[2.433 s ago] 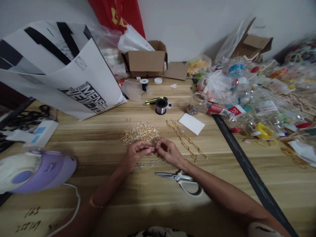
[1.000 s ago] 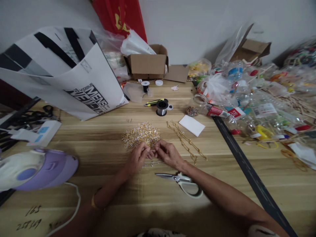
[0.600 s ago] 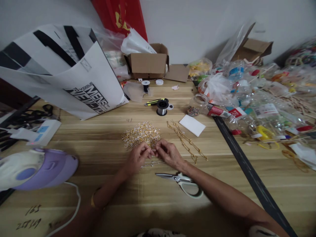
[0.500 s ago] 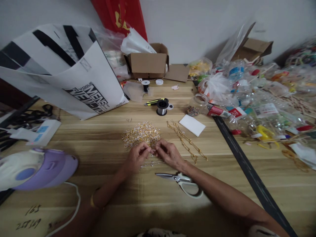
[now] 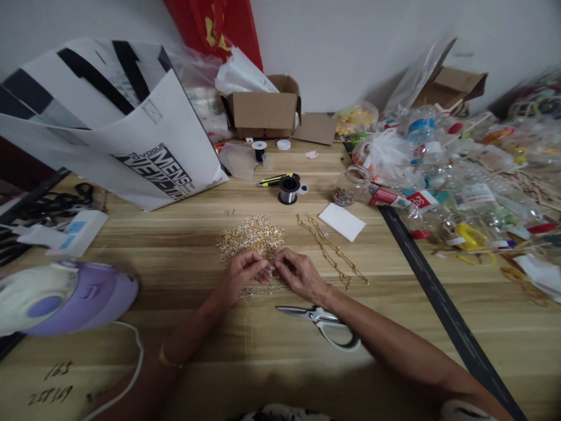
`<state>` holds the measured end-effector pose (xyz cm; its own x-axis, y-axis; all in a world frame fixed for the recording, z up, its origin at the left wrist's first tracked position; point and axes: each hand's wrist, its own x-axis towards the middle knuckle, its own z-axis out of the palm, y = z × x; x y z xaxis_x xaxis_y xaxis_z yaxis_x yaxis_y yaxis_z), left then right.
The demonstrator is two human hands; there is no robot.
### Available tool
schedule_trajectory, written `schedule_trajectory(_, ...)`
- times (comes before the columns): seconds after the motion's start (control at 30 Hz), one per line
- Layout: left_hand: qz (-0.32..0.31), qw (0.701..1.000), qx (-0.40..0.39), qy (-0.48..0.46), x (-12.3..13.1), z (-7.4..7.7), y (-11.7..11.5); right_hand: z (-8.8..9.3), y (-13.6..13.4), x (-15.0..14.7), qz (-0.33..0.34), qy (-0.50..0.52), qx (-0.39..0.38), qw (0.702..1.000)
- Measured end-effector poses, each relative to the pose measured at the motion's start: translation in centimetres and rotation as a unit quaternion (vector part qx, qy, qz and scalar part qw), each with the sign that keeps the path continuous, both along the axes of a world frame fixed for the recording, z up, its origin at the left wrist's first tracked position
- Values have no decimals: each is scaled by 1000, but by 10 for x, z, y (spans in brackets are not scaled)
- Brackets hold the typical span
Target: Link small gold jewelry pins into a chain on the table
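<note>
My left hand (image 5: 245, 273) and my right hand (image 5: 299, 272) meet fingertip to fingertip over the table. Both are closed in a pinch on a silver chain, a small part of which shows between the fingers. More of that silver beaded chain (image 5: 263, 290) lies on the wood just below the hands. Right behind the fingertips spreads a pile of gold and silver chain pieces (image 5: 249, 234). Two gold chains (image 5: 328, 251) lie to the right of my right hand. White-handled scissors (image 5: 322, 320) rest beside my right forearm, blades pointing left.
Behind the pile stand a wire spool (image 5: 288, 192) and a yellow-black cutter (image 5: 275, 180). A bead jar (image 5: 348, 187) and a white block (image 5: 342, 221) are at right, before heaped plastic bottles (image 5: 438, 175). A paper bag (image 5: 131, 152) and a purple appliance (image 5: 87, 298) stand left.
My left hand has shifted slightly to the left, and the silver chain below it has slid left too. My right hand stays almost in place.
</note>
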<state>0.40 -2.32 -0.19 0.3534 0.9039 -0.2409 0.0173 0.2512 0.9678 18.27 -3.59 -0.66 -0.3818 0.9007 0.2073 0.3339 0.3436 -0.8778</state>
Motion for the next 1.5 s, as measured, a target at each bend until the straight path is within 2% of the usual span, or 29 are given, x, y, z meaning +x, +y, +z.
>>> schedule_trajectory(0.33,-37,999,-23,10,-1,6,-1,-4,-1,1,29,-57,85,994)
schedule_trajectory(0.8,-34,995,-76,-46,-1,5,-3,-7,-1,1,25,-68,83,994)
schedule_trajectory(1.17,-20,999,-25,-23,2,2,-3,-1,-3,1,18,-87,60,994)
schedule_trajectory(1.37,-20,999,-14,-40,1,-6,-2,-5,-1,1,7,-101,82,991)
schedule_trajectory(1.5,11,1000,-6,-24,1,-5,-1,-9,-1,1,-6,-86,98,991)
